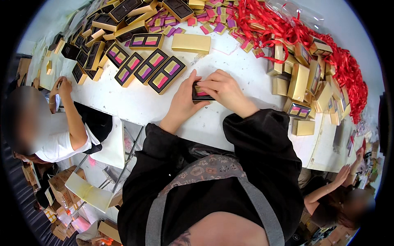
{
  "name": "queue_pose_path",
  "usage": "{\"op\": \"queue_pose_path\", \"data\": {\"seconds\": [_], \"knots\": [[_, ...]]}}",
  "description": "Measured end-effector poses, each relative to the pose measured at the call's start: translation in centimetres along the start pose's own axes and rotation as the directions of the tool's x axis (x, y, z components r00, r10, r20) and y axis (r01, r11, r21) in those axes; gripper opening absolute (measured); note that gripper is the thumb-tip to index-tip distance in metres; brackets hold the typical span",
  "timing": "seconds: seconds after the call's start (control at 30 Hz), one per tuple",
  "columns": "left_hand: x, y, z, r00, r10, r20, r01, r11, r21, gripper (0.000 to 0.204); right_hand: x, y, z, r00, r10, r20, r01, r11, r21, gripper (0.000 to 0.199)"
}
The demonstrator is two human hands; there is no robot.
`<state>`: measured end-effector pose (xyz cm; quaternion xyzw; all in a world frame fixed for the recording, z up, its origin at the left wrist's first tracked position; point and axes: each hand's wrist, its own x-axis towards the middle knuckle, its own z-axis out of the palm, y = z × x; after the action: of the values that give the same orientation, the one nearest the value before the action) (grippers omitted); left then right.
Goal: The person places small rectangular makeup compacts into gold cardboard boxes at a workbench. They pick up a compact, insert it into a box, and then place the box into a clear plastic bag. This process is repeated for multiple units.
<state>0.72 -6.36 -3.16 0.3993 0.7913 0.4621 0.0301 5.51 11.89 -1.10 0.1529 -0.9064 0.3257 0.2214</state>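
Note:
On the white table (246, 69) in front of me, a small box (200, 96) with a black inner tray sits between my hands. My left hand (183, 99) wraps round its left side, thumb along the near edge. Over the top reaches my right hand (226, 90), its bent fingers pressed together inside the tray. A pink piece shows partly beneath those fingers, which cover the rest. Left of my hands, several gold boxes (166, 74) lie in a slanted row, each with a purple and a pink piece in a black tray. A plain gold box (191, 43) lies beyond them.
Gold boxes with black trays (98, 53) are heaped far left. Small pink, purple and gold packets (213, 20) spread at the back. Red ribbon (279, 28) tangles over stacked gold boxes (298, 82) on the right. One person (61, 139) sits left, another (328, 201) right.

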Motion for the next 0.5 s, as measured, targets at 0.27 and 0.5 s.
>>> {"op": "queue_pose_path", "data": {"seconds": [0.27, 0.5], "knots": [[0.1, 0.5, -0.4, 0.995, 0.092, 0.029, -0.097, 0.957, 0.275, 0.07, 0.6, 2.9, -0.4, 0.989, 0.092, -0.119, -0.101, 0.992, -0.073, 0.016], [0.4, 0.4, -0.3, 0.988, 0.15, 0.033, -0.153, 0.955, 0.253, 0.058, 5.5, 14.4, -3.1, 0.908, 0.211, -0.362, -0.393, 0.728, -0.561, 0.021]]}}
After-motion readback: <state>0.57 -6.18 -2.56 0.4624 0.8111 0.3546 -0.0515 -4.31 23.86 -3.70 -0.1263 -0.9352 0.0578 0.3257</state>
